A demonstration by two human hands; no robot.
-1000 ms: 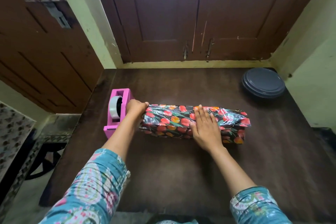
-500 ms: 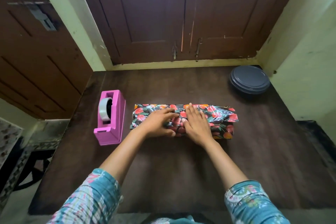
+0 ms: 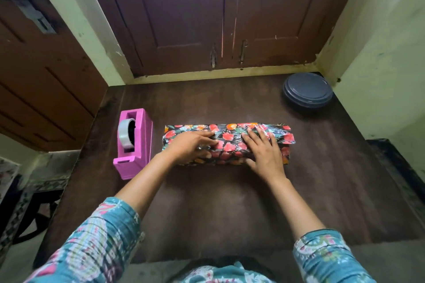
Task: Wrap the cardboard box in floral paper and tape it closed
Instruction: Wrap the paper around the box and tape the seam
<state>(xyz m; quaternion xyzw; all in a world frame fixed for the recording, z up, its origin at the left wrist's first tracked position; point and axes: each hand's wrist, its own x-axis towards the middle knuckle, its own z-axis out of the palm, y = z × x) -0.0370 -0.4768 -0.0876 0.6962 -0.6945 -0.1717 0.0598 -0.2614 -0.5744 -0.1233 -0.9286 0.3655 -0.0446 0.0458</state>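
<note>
While both hands lie flat on top of it, the floral-wrapped box (image 3: 228, 143) rests lengthways across the middle of the surface (image 3: 230, 204), its long sides running from nine to three o'clock. The left hand (image 3: 190, 145) has straight fingers pointing toward three o'clock and presses along the top seam; the right hand (image 3: 264, 156) is spread open, palm down, on the half nearer three o'clock. Neither grips anything. It looks to me like the smoothing stage, rubbing down the long join, though I cannot make out a tape strip against the glossy paper. At three o'clock the paper juts past the box and seems loosely folded; the nine o'clock end is too hidden to judge. The next move probably calls for one hand to hold the fold while the other reaches to nine o'clock, where the pink tape dispenser (image 3: 135, 142) stands just beside the box, its clear roll (image 3: 125, 135) loaded. The surface is dark brown wood, worn and a little shiny. A round grey lidded tin (image 3: 307, 92) sits at one o'clock in the far corner. Brown cupboard doors (image 3: 223, 14) close off twelve o'clock, pale green walls (image 3: 379, 71) flank them, and a wooden door (image 3: 46, 80) with a metal latch (image 3: 39, 20) stands at ten.
</note>
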